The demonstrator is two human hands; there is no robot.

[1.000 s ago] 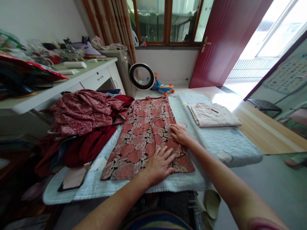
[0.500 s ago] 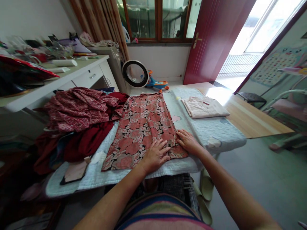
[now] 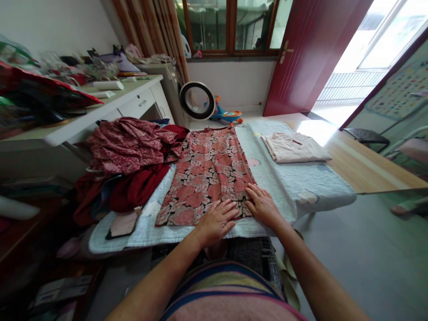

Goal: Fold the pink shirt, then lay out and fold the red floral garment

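A floral garment (image 3: pixel 200 178) in red, grey and black lies flat, narrowing to a waistband at its far end; whether it is a skirt or trousers I cannot tell. My left hand (image 3: pixel 217 220) rests palm down on its near edge, fingers spread. At the near right corner lies my right hand (image 3: pixel 263 206), also flat with fingers apart, covering part of the hem. Beneath the garment is a pale blue quilted cloth (image 3: pixel 267 174). To the right sits a folded cream shirt (image 3: pixel 294 148).
Crumpled red patterned clothes (image 3: pixel 127 145) are heaped on the left, above dark red cloth (image 3: pixel 140 187). A small pink-topped pad (image 3: pixel 123 223) lies near the front left corner. A cluttered white desk (image 3: pixel 133 104) stands beyond, beside a washing machine with its round door (image 3: pixel 197 100) open.
My right hand has drawn slightly inward and nearer to me. The garment's near right corner, which stuck out before, no longer shows there. The whole view has swung a little left.
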